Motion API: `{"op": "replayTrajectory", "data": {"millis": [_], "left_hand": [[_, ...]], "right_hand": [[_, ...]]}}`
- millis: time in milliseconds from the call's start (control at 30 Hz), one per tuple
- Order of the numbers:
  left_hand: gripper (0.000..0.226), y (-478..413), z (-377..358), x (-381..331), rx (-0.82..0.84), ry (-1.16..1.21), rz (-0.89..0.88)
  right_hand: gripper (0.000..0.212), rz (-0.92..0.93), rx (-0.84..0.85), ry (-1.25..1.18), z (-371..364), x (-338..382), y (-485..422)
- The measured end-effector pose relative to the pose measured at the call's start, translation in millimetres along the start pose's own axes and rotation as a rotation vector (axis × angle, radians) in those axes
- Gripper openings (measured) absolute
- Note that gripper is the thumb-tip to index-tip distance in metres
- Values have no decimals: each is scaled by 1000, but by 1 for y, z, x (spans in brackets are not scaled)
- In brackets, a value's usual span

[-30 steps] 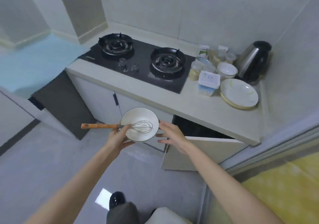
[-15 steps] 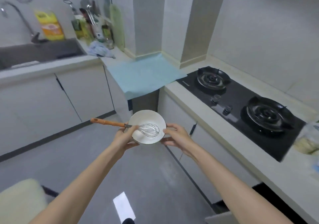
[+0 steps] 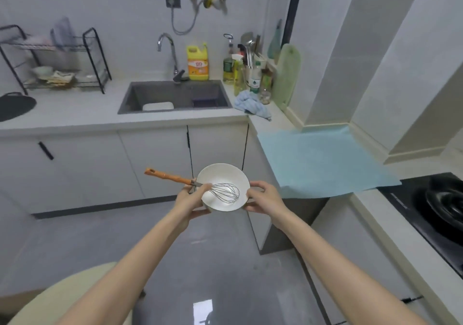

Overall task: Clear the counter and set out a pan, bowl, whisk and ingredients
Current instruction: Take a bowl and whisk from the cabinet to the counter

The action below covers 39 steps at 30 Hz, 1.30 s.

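Observation:
A white bowl [image 3: 220, 178] is held in the air in front of me, over the floor. A wire whisk [image 3: 225, 192] with an orange handle lies in it, the handle sticking out to the left. My left hand [image 3: 191, 203] grips the bowl's left rim, its thumb pinning the whisk's neck. My right hand [image 3: 263, 198] grips the right rim. A light blue mat [image 3: 323, 162] covers the counter corner just right of the bowl.
Ahead lie a dark sink [image 3: 175, 97] with a tap, a yellow detergent jug [image 3: 198, 61], bottles and a blue cloth [image 3: 251, 104]. A black dish rack [image 3: 53, 59] stands at the left. The black gas hob [image 3: 436, 214] is at the right edge.
My view has swung left from the hob to the sink counter. Both hands keep the same hold on the bowl with the whisk, now close to the blue mat.

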<state>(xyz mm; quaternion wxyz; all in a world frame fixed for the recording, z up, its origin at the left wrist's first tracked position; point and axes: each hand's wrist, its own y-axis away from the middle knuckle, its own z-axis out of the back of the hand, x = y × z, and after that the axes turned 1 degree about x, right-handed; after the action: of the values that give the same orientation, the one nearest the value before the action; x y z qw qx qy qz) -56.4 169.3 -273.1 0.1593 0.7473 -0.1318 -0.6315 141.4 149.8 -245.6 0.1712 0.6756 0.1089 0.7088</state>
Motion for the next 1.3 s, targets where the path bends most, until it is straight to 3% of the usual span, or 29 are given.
{"op": "replayTrajectory", "data": {"millis": [267,533,633,833,1000,1300], "left_hand": [[56,-96,62,-39,-168,96,-12],[37,-180,103,-102,-372,236,-55],[45,-204,137,-124,-472,298,-54],[39,-238,218,-158,-601,332,-76],[39,-279,297,-183,-631,340,-97],[40,-365,463,-259,-588,308,-76]], "right_hand": [[28,28,216,99,-79,51,-126],[28,42,410,238,-162,118,-257],[28,50,495,287,-210,142,-295],[25,73,640,352,-316,169,-343],[25,107,685,373,-405,188,-375],[24,125,620,340,-583,227,-446]]}}
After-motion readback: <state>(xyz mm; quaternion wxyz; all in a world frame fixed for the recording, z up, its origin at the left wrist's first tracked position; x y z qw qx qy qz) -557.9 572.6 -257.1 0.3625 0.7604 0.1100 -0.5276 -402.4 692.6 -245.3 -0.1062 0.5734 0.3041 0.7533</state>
